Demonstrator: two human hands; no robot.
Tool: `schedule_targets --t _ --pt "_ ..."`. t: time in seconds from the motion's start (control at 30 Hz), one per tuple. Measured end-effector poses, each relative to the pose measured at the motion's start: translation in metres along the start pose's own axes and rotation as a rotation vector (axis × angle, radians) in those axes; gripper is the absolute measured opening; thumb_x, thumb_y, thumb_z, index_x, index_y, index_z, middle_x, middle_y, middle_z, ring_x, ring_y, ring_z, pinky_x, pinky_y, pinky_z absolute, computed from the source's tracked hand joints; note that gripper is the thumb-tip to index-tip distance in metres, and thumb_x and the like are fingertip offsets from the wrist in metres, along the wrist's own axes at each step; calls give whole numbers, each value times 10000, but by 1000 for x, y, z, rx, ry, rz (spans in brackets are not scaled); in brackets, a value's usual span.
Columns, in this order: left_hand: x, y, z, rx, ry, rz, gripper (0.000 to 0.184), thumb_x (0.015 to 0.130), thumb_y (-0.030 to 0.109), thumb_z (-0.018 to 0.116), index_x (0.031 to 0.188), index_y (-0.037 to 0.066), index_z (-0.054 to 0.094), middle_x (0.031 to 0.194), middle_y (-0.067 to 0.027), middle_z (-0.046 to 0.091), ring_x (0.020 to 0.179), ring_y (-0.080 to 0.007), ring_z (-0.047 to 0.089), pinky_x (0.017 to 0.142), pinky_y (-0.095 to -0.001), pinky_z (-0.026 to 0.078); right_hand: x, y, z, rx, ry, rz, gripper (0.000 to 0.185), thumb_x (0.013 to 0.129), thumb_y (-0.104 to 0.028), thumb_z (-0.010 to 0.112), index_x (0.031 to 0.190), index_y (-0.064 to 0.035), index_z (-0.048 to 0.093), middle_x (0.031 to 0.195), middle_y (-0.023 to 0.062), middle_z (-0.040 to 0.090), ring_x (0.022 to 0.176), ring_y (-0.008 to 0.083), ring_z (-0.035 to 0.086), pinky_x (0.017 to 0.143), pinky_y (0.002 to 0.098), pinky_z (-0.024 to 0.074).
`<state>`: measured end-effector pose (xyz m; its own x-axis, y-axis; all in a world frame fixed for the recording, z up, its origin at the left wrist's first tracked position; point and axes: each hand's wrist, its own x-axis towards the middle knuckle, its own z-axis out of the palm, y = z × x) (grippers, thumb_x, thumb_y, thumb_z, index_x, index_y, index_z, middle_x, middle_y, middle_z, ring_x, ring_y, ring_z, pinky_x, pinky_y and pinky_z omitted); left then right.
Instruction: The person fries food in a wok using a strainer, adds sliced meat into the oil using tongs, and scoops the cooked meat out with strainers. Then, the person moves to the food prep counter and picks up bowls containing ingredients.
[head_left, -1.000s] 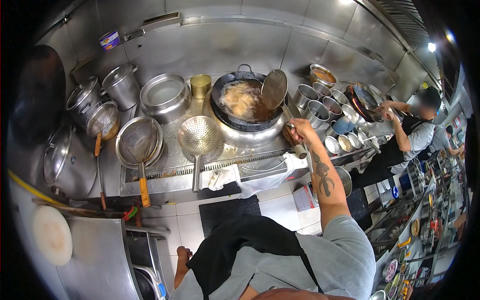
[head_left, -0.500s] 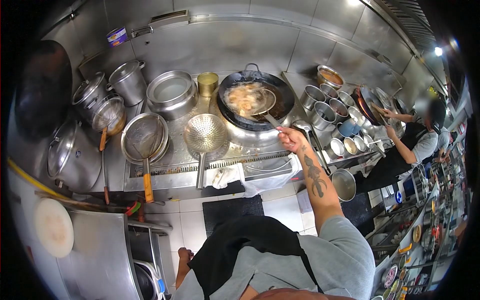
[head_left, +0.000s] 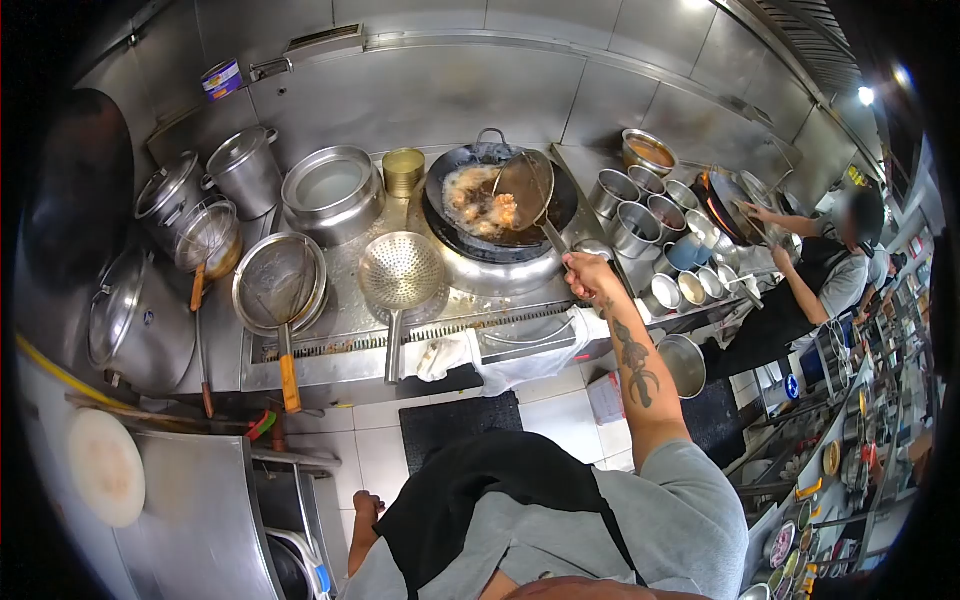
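My right hand is closed round the handle of a round strainer. The strainer is tilted over the right part of a black wok, with some golden-brown food pieces at its left edge. Pale foam bubbles in the dark oil on the wok's left side. At the lower left, beside the black apron, hangs my left hand, its fingers curled in; whether it holds anything is too small to tell.
A perforated ladle and a sieve rest left of the wok. Metal pots and a soup bowl stand to its right. Further right, a co-worker handles another wok.
The strainer has gone from tilted up at the wok's right, down into the bubbling oil, and is now tilted up again with food pieces at it. The view has shifted slightly.
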<state>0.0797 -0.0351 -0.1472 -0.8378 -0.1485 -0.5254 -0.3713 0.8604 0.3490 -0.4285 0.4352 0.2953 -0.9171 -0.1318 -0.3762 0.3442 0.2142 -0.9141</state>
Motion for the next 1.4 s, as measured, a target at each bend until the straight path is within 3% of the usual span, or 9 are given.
schedule_targets --t 0.3,0.4,0.53,0.63,0.97,1.4 --pt "4 13 2 -928 122 -507 175 724 -112 489 780 45 433 620 -131 485 460 -267 543 340 -400 417 4 4 16 -178 68 -81 209 957 -218 468 1067 -87 589 568 -18 506 374 64 414 310 220 250" --pt "3 15 6 -1186 175 -595 182 721 -116 484 758 51 421 606 -126 467 442 -263 526 325 -397 396 16 10 10 -40 44 -56 254 933 -285 538 1072 -84 608 598 -2 529 377 79 428 324 229 293" --pt "3 18 10 -1351 213 -635 194 717 -121 477 729 58 404 588 -118 444 418 -259 503 306 -393 369 18 10 -2 209 -59 -28 181 927 -246 548 987 -79 586 599 8 536 372 83 424 308 227 244" --pt "-1 16 8 -1196 187 -607 171 721 -100 493 729 58 428 594 -117 463 437 -257 517 326 -387 386 12 4 -10 235 -160 19 158 969 -167 407 1072 -84 493 617 23 495 373 79 378 288 204 244" --pt "3 13 -18 -132 -23 -124 94 736 -29 548 728 56 507 612 -113 525 500 -249 566 395 -367 444 -5 -2 -2 70 -118 -47 182 970 -186 430 1087 -77 516 605 12 514 350 77 368 284 219 246" --pt "-1 28 -28 280 -97 173 31 755 64 619 727 53 610 636 -107 606 582 -239 629 485 -341 520 -17 -3 4 94 -153 -17 233 958 -172 441 1161 -69 491 603 19 515 351 79 363 292 222 238"
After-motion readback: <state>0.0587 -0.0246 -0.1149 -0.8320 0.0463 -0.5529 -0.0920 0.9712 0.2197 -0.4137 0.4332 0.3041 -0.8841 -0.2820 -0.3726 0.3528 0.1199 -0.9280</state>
